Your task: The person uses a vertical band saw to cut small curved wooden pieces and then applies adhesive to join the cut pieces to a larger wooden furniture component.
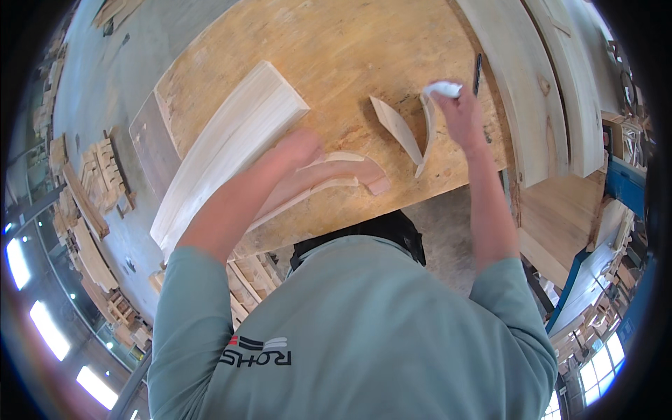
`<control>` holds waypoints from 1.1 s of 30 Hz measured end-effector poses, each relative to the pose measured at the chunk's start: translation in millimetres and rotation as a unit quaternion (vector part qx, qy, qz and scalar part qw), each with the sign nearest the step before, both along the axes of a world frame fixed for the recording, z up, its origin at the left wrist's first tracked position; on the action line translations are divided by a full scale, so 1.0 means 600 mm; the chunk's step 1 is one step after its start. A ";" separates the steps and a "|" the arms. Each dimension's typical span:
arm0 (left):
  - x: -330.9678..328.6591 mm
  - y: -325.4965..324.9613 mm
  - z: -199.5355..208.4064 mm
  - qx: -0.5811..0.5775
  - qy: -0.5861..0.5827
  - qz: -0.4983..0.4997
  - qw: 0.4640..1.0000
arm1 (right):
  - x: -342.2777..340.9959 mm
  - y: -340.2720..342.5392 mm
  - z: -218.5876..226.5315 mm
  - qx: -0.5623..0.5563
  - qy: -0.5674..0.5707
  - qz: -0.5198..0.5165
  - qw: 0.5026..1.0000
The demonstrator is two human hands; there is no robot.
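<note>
My right hand is closed around a small white bottle, tipped on its side over the table. Directly below it, a thin curved wooden strip stands on edge, its lower end meeting a pointed, flat piece of wood. My left hand rests between a long pale wooden block and a curved, frame-like wooden piece. It touches the wood there, but its fingers are blurred and partly hidden.
The plywood worktable has a black pen near its right edge. Long wide boards lie along that side. On the floor at the left sit stacks of wooden parts. A blue metal frame stands at far right.
</note>
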State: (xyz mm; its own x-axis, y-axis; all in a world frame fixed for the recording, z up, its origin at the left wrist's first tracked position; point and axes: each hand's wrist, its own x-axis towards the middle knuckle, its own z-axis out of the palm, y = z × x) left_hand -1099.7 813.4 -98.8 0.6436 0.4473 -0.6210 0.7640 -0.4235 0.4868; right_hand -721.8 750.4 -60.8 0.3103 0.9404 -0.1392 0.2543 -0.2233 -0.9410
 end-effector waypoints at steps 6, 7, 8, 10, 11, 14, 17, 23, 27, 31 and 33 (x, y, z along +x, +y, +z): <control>0.010 0.010 0.007 -0.018 0.013 0.001 1.000 | -0.192 -0.144 0.043 0.054 0.017 0.195 0.979; 0.009 0.010 0.008 -0.013 0.003 -0.004 1.000 | -0.211 -0.151 0.047 0.095 -0.013 0.240 0.966; 0.008 0.010 0.008 -0.008 -0.007 -0.009 1.000 | -0.236 -0.159 0.043 0.086 -0.029 0.227 0.970; 0.009 0.011 0.009 -0.002 -0.005 -0.019 1.000 | -0.281 -0.170 0.033 0.066 -0.062 0.207 0.974; 0.010 0.011 0.010 0.001 -0.004 -0.024 1.000 | -0.291 -0.172 0.029 0.075 -0.085 0.208 0.972; 0.020 0.011 0.018 0.010 0.041 -0.039 0.998 | -0.319 -0.167 0.024 0.100 -0.144 0.208 0.962; 0.015 0.015 0.007 0.031 0.043 -0.072 0.996 | -0.338 -0.158 0.030 0.108 -0.213 0.227 0.944; 0.019 0.021 0.006 0.033 0.040 -0.108 0.993 | -0.364 -0.140 0.013 0.069 -0.347 0.276 0.894; 0.026 0.020 0.013 0.035 0.058 -0.109 0.992 | -0.373 -0.132 0.008 0.020 -0.412 0.301 0.860; 0.031 0.021 0.028 0.029 0.072 -0.108 0.991 | -0.387 -0.122 0.027 -0.015 -0.447 0.306 0.840; 0.034 0.021 0.038 0.021 0.080 -0.106 0.991 | -0.393 -0.117 0.035 -0.038 -0.459 0.316 0.830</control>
